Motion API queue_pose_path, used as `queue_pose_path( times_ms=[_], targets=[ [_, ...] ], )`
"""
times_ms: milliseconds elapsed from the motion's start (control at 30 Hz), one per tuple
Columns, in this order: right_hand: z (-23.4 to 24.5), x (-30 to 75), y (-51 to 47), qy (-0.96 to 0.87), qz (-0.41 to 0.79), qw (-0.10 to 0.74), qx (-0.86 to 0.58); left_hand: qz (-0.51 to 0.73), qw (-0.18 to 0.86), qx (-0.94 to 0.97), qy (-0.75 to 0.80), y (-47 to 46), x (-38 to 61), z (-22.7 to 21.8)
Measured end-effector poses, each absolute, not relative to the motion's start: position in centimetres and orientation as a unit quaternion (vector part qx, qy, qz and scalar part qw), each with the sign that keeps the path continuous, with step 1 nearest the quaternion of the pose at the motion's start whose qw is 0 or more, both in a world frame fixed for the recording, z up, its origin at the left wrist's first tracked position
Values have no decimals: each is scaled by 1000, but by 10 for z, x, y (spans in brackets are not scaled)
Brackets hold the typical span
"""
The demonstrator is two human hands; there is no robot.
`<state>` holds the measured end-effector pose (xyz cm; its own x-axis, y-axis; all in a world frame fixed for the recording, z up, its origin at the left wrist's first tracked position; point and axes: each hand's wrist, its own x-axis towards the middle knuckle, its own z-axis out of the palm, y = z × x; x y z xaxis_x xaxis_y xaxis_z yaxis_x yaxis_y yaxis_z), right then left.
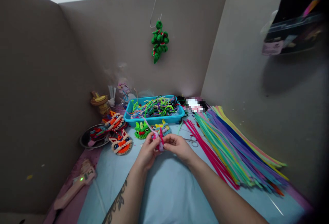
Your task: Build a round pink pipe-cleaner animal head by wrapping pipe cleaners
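Observation:
My left hand (148, 151) and my right hand (178, 147) meet in front of me, fingers closed on a small piece of twisted lilac and deep-pink pipe cleaners (161, 141). A lilac end sticks up from it to the left, and a short pink end stands upright. Fingers cover part of the piece. Just behind my hands are a green pipe-cleaner dragon head (142, 130) and a partly hidden blue and yellow figure (166, 128). Scissors (192, 141) lie beyond my right hand.
A blue tray (128, 122) of pipe-cleaner scraps stands behind. Long coloured pipe cleaners (231, 148) spread at right. At left are orange lion heads (121, 143), a metal bowl (83, 142) and a glue gun (74, 186) with a lit green light. Grey partitions (128, 46) surround the table.

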<state>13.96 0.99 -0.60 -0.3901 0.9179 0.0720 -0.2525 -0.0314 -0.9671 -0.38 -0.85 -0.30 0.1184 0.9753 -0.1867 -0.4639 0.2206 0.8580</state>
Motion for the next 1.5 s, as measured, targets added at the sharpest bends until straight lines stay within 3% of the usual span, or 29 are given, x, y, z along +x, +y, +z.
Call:
queue_pose_path(
  times_ms=[400,767,1000,1333,1500],
  targets=[
    [-6,129,0,-621,518,459,-368,550,689,258,396,-7,-1,-4],
    [-5,138,3,-605,584,413,-349,517,664,349,413,-11,-2,0],
    [-7,142,9,-581,599,460,-302,563,532,454,440,-7,-4,-3],
    [-6,147,14,-486,648,502,-302,514,397,617,444,-13,0,-8],
    [-4,149,16,-506,573,559,-322,489,350,665,443,-12,-4,-9]
  ],
)
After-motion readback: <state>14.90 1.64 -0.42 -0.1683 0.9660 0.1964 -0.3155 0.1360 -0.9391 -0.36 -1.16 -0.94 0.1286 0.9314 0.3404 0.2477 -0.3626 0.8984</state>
